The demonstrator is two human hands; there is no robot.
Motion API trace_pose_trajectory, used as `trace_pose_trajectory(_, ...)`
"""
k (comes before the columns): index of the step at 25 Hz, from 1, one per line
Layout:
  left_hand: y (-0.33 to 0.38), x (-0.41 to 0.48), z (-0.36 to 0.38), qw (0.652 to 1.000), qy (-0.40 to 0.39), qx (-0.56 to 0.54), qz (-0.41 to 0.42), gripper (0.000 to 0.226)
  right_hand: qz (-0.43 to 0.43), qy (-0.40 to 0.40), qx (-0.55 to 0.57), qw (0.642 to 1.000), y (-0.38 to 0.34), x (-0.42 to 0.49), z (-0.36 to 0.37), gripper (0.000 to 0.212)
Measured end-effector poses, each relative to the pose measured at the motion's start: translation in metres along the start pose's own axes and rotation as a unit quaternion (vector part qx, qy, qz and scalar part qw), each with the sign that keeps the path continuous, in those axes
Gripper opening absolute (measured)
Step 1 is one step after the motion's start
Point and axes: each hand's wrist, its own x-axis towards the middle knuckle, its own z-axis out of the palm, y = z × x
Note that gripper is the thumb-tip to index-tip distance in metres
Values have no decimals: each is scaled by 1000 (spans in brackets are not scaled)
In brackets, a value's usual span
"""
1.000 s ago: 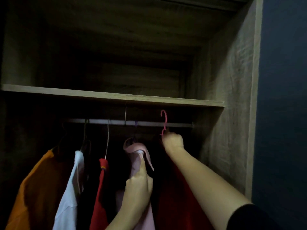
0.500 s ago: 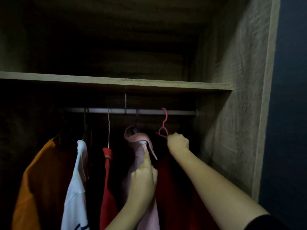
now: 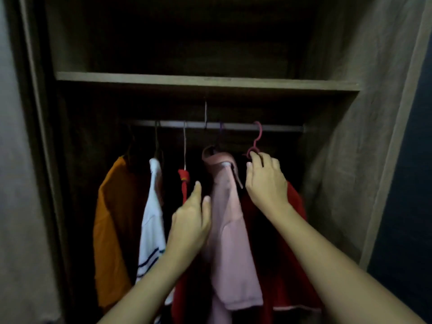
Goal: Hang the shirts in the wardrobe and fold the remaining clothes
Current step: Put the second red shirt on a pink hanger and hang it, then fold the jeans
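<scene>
Inside the dark wardrobe several shirts hang from the metal rail [image 3: 233, 125]: an orange shirt [image 3: 114, 220], a white striped shirt [image 3: 150, 225], a narrow red shirt [image 3: 184, 183], a pink shirt [image 3: 231, 230] and a dark red shirt [image 3: 294, 230] at the far right. The dark red shirt hangs on a pink hanger [image 3: 256, 141] whose hook sits over the rail. My right hand [image 3: 265, 181] is just below that hanger with loose fingers, fingertips near its neck. My left hand [image 3: 190, 218] is open beside the pink shirt's left edge.
A wooden shelf [image 3: 205, 81] runs above the rail. The wardrobe's right side wall [image 3: 355, 160] stands close to the dark red shirt. A door frame [image 3: 39, 136] borders the left. A dark blue wall [image 3: 411, 183] lies at the far right.
The pink hanger's hook has settled on the rail. My right hand has loosened its grip on the hanger. My left hand has let go of the pink shirt and moved left.
</scene>
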Motion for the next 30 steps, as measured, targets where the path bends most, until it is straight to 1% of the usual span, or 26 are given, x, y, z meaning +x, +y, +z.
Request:
trace_pose_trajectory(1,-8,-12,-17,1000,6,14,-4,67,0,7,35,999,-16,-18,-5,49)
trace_pose_trajectory(3,-27,-43,-51,999,-6,46,-18,65,-17,1,77,997,-49,-61,-8,50)
trace_pose_trajectory(5,-54,-84,-84,997,-4,69,-46,66,-52,-24,127,990,-92,-111,-9,49)
trace_pose_trajectory(9,-118,-185,-157,985,5,128,-118,58,-113,-126,214,962,-181,-225,4,46)
trace_pose_trajectory(10,-142,-224,-182,976,10,149,-157,53,-139,-169,229,949,-214,-264,7,47)
trace_pose_trajectory(12,-178,-285,-210,960,18,187,-209,47,-157,-251,244,923,-253,-322,4,48)
trace_pose_trajectory(13,-194,-319,-226,948,7,199,-250,44,-174,-277,257,909,-274,-352,3,50)
trace_pose_trajectory(14,-210,-356,-240,934,-8,205,-293,42,-190,-308,268,893,-294,-382,1,52)
trace_pose_trajectory(16,-233,-415,-260,910,-29,214,-354,40,-204,-367,279,864,-324,-430,1,55)
trace_pose_trajectory(18,-254,-480,-283,876,-46,221,-427,40,-248,-410,285,830,-354,-484,5,54)
trace_pose_trajectory(21,-280,-567,-302,810,-67,242,-530,39,-301,-502,280,761,-388,-560,16,53)
trace_pose_trajectory(23,-292,-617,-305,776,-67,238,-580,42,-336,-557,261,713,-400,-604,26,54)
trace_pose_trajectory(24,-296,-638,-305,762,-70,234,-600,43,-354,-574,252,694,-403,-623,30,57)
trace_pose_trajectory(28,-324,-740,-295,698,-68,216,-680,39,-447,-628,210,601,-428,-719,47,79)
trace_pose_trajectory(30,-338,-788,-286,663,-54,206,-717,38,-483,-646,205,554,-439,-765,59,83)
